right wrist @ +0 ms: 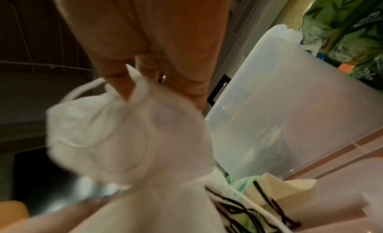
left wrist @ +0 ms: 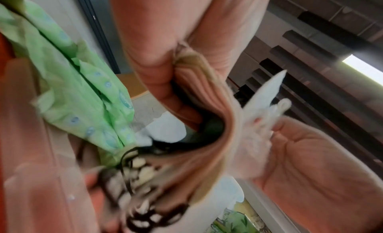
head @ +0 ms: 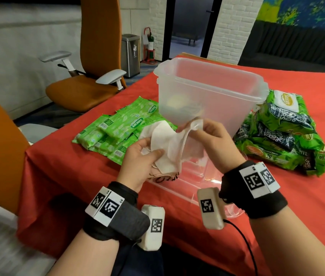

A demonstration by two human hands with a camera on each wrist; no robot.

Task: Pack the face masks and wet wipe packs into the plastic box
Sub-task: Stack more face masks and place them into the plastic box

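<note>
We hold the masks (head: 165,148) above the near tabletop (head: 78,176): our left hand (head: 139,166) grips the stack, our right hand (head: 215,144) pinches one mask's edge. Beyond stands the box (head: 211,92), small wipes (head: 115,128) left, large wipes (head: 281,132) right.

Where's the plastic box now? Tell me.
In the head view, the plastic box stands open on the red tablecloth, just behind both hands, between two piles of green wipe packs.

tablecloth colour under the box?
Red-orange, plain. The tablecloth shows best in the head view, under the plastic box.
</note>
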